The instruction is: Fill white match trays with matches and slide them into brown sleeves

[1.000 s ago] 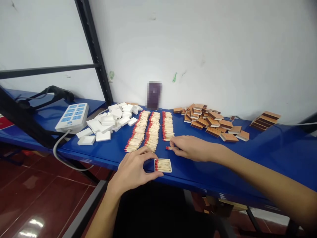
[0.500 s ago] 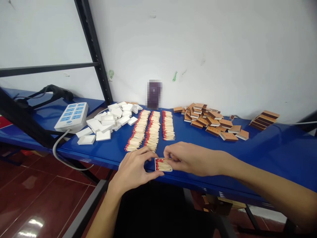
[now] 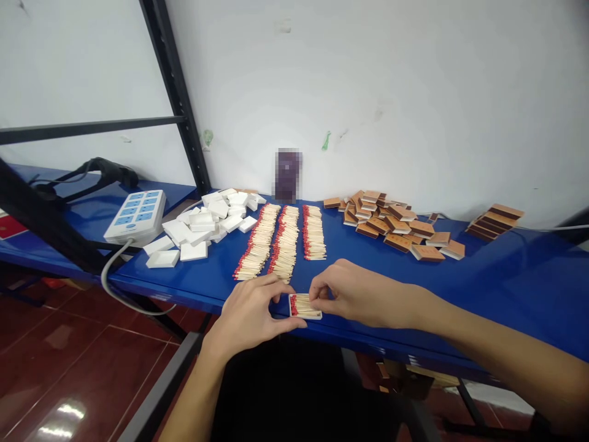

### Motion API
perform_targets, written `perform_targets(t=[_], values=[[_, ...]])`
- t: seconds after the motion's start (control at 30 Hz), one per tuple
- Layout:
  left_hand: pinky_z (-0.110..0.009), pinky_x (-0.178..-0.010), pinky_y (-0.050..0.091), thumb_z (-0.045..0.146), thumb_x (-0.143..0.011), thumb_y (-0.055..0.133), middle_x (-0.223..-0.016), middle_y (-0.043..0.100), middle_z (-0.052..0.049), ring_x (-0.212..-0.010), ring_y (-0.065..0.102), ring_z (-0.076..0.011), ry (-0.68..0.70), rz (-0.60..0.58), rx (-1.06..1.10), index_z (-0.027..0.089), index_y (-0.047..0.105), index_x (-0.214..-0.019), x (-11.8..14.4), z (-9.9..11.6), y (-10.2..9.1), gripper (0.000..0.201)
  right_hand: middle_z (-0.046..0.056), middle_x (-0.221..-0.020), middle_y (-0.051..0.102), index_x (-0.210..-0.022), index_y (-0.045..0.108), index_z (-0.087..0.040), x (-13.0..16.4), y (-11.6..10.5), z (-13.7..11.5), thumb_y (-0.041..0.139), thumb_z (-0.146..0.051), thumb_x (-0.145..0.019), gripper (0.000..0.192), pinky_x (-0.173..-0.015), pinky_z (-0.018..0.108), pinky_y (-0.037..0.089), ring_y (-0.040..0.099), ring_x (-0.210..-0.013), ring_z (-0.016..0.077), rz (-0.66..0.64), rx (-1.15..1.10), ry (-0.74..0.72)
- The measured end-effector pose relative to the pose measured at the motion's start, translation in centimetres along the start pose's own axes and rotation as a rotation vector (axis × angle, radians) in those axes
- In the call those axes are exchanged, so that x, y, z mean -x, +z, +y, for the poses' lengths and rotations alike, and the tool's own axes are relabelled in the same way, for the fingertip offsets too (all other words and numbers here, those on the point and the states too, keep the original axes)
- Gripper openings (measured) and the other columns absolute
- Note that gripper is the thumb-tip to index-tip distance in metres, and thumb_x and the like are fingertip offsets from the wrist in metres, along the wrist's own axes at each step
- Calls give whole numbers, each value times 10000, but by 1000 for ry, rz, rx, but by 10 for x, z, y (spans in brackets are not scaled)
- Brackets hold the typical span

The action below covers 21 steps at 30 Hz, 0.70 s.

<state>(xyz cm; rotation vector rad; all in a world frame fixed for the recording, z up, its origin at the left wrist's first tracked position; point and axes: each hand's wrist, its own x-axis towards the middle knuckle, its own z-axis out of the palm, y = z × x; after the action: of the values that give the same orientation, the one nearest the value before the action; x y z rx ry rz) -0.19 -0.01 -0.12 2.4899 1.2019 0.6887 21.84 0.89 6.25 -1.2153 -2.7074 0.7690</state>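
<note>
At the near edge of the blue metal worktop (image 3: 506, 270) lies a small white cardboard matchbox tray (image 3: 304, 306), filled with red-tipped wooden matches, and both of the person's hands meet on it. The left hand (image 3: 251, 313) lies curled against the tray's left end, thumb and forefinger closed on its sides. The right hand (image 3: 352, 291) comes in from the right, its fingertips (image 3: 315, 293) pinched together on the matches at the tray's far right corner; whether a single match is gripped there I cannot tell. Just behind the tray, three long rows of loose red-tipped matches (image 3: 285, 242) run toward the back edge of the worktop. Left of these rows is a heap of empty white cardboard trays (image 3: 202, 227), and beside that, toward the left end, a white power strip with blue sockets (image 3: 135, 215), its grey cable drooping over the front edge. Toward the back right sits a pile of brown matchbox sleeves (image 3: 391, 224), with a short neat stack of brown sleeves (image 3: 494, 221) well apart, farther right.
</note>
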Motion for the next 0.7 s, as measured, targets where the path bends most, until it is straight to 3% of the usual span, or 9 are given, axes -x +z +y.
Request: perform_targets(t=[0.27,0.4,0.5,0.6,0.7], values=[[-273,-670,448,595,-757,731,-850,647,4,-738,623,-164,5,15,-22,251,697,-1034,0,0,1,443,-25,-679,676,-796,708,-206,3,3,6,560,-265,-876,177,-565,238,390,561,-590,109,37,-44,15],[-299,-807,492,577,-740,757,-1095,666,-8,-908,657,-188,24,35,17,291,634,-1175,2,-1,1,536,5,-759,691,-814,701,-218,18,-11,19,530,-361,-914,244,-634,262,419,602,-692,149,170,85,123],[-307,-870,500,508,-766,759,-1218,635,-14,-1037,638,-209,45,47,52,302,600,-1205,5,-3,-1,511,75,-923,698,-957,677,-195,40,-19,57,472,-338,-937,251,-703,315,439,633,-845,228,346,374,323],[-277,-817,519,385,-809,727,-1227,634,-14,-1013,644,-191,78,37,82,292,600,-1174,6,-4,-2,398,184,-1128,637,-1115,618,-120,71,-21,110,408,-268,-949,305,-743,365,456,630,-963,298,454,636,580],[-271,-825,518,317,-864,667,-1162,664,-17,-1006,648,-183,117,24,99,274,621,-1125,6,-5,-1,268,231,-1138,618,-1181,583,-75,97,-13,148,350,-201,-950,351,-782,409,474,613,-1007,331,480,676,690]])
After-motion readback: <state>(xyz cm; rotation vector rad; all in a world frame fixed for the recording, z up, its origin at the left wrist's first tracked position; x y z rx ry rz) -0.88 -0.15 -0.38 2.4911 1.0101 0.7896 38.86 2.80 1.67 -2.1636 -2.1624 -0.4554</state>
